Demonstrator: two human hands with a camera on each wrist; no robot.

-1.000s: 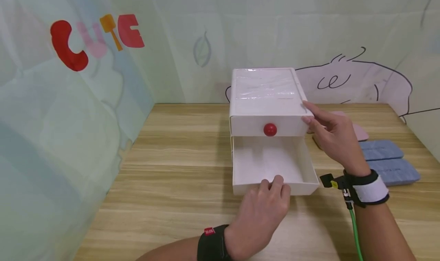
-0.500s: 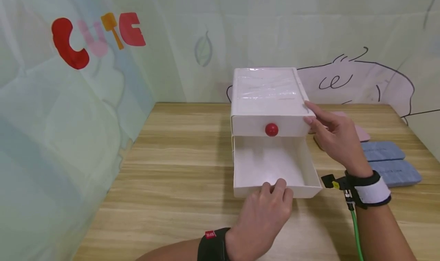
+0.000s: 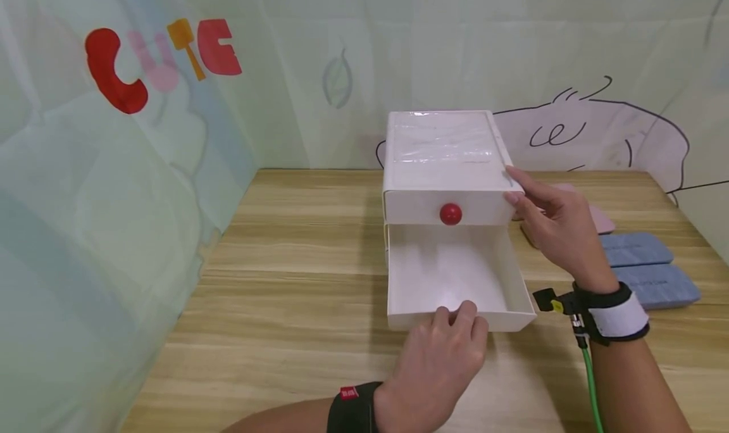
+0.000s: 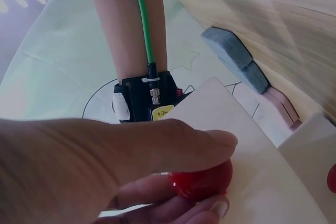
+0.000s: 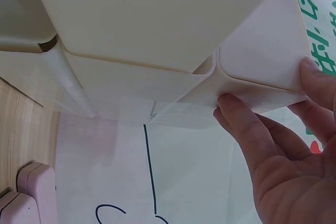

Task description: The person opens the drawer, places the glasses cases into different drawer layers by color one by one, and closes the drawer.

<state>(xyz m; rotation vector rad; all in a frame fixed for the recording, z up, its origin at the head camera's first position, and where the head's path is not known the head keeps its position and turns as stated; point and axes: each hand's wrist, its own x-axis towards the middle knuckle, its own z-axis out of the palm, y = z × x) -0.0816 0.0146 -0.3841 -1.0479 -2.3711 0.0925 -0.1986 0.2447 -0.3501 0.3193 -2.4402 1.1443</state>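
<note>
- Left hand (image 3: 435, 363), nearest me, is drawn in narrow: thumb and fingers pinch the lower red knob (image 4: 205, 183).
- Right hand (image 3: 560, 227) grips the white cabinet (image 3: 444, 172) at its near right upper corner.
- Lower drawer (image 3: 507, 321) juts out of the cabinet toward the near side; I can see its white floor. With its far end hidden, I cannot tell its long axis.
- Two blue cases (image 3: 655, 286) lie to the right, side by side, long axes running left to right.
- Upper drawer (image 3: 407, 207) sits closed above, its upper red knob (image 3: 450, 214) pointing near.
- Pink cases (image 3: 601, 221), partly hidden from me, lie farther off on the right.
</note>
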